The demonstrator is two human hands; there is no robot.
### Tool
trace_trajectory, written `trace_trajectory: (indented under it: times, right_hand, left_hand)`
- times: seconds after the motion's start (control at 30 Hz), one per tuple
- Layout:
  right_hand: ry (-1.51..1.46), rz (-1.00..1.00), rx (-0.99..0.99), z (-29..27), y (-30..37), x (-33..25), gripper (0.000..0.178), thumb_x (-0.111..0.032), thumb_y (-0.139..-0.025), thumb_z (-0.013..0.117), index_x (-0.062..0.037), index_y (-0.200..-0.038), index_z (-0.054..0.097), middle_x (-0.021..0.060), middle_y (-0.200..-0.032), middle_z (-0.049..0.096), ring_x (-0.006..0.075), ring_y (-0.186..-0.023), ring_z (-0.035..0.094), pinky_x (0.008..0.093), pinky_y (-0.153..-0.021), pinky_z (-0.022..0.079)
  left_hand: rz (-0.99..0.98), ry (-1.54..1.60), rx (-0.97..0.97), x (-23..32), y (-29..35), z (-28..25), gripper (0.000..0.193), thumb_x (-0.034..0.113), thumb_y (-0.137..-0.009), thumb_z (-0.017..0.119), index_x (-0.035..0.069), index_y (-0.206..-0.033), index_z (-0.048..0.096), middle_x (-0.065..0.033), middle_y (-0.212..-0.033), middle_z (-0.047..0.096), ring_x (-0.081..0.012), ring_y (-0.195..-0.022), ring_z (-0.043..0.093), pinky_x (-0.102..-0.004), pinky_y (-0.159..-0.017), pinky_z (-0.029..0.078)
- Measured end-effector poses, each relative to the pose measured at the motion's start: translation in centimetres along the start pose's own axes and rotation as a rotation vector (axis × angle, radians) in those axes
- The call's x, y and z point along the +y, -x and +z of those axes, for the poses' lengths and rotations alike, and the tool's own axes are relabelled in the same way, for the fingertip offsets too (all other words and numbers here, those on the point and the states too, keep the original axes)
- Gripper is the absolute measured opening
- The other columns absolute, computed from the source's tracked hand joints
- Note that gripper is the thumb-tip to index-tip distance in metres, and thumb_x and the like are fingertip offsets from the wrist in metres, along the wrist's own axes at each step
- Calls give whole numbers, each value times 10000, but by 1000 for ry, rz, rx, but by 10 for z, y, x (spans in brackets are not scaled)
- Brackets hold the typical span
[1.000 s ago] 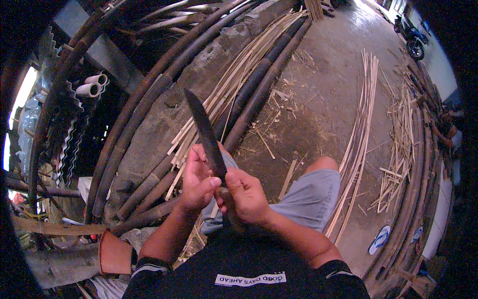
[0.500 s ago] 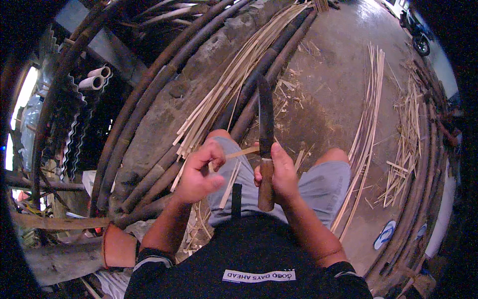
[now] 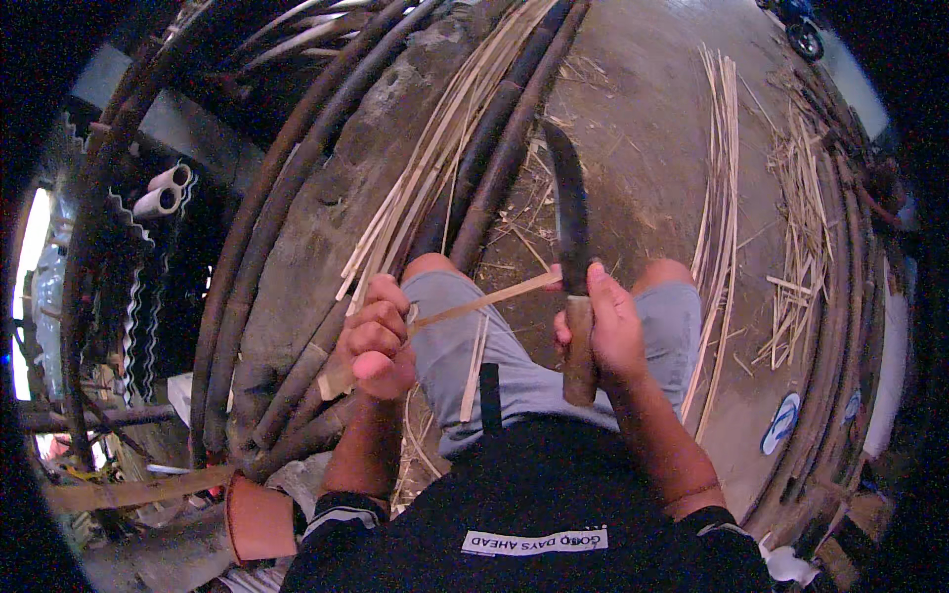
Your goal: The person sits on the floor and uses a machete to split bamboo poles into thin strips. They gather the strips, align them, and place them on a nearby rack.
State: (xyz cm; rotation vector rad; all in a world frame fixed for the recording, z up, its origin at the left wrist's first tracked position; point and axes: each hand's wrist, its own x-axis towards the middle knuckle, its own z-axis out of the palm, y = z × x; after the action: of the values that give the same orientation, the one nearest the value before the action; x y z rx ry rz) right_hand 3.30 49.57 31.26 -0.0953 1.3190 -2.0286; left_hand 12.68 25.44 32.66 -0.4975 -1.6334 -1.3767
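Since half a second earlier the big knife (image 3: 570,222) has kept its blade pointing away from the person, while the thin bamboo strip (image 3: 484,298) now lies more level, reaching from one hand across to the blade; a second ago the knife slanted the other way, above both hands held close together.

Far left, white pipe ends (image 3: 163,190) show beside a corrugated sheet (image 3: 138,296), and a pale bamboo piece (image 3: 129,489) lies low near an orange pot (image 3: 259,519). Long dark bamboo poles (image 3: 297,198) curve up the ground, with a bundle of pale split strips (image 3: 435,168) lying along them.

The left hand (image 3: 381,341) has its grip closed around the near end of the bamboo strip, fingers curled, thumb forward, over the left knee of the grey shorts (image 3: 514,366). The strip runs to the right, slightly upward, and meets the knife just above the handle. A loose sliver (image 3: 474,366) lies on the lap.

The right hand (image 3: 603,331) has its grip clamped around the wooden knife handle (image 3: 579,351), the dark curved blade rising upright over the concrete floor (image 3: 643,148).

Further right, more split strips (image 3: 722,198) and scattered shavings (image 3: 801,227) lie on the floor, with a blue-and-white sandal (image 3: 781,423) near the edge.
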Motion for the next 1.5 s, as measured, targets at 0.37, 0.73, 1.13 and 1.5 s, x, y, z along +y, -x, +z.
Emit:
trace_trajectory:
  times: [0.37, 0.73, 1.13, 1.5]
  right_hand:
    - [-18, -49, 559, -146, -68, 54, 529, -579, -987, 392, -77, -950, 552, 78, -647, 595, 199, -522, 574, 346, -483, 507]
    - [374, -219, 210, -119, -88, 50, 448, -407, -1033, 415, -78, -1304, 555, 70, -758, 663, 120, -533, 554, 291, -509, 476]
    - [625, -296, -268, 51, -31, 20, 502, -336, -1049, 387, -2, -1424, 383, 44, -693, 592, 119, -573, 564, 279, -570, 488]
    - [245, -99, -486, 86, -6, 2, 421, -399, -1059, 279, -58, -1211, 473, 26, -676, 525, 117, -559, 524, 274, -533, 468]
  left_hand:
    - [-239, 167, 219, 21, -35, -50, 578, 653, -901, 484, 121, -705, 373, 20, -605, 310, -113, -499, 343, -298, -553, 326]
    - [-238, -350, 120, 19, -51, -41, 367, 425, -994, 509, 67, -1075, 524, -59, -813, 538, -110, -666, 494, -260, -540, 428]
    - [-803, -123, -360, -12, 3, -12, 411, 409, -1018, 466, 24, -933, 581, -7, -805, 560, -112, -717, 501, -271, -667, 428]
    - [-787, -102, -331, 4, 2, -13, 474, 465, -1014, 440, 31, -939, 614, -2, -781, 564, -101, -704, 499, -263, -642, 425]
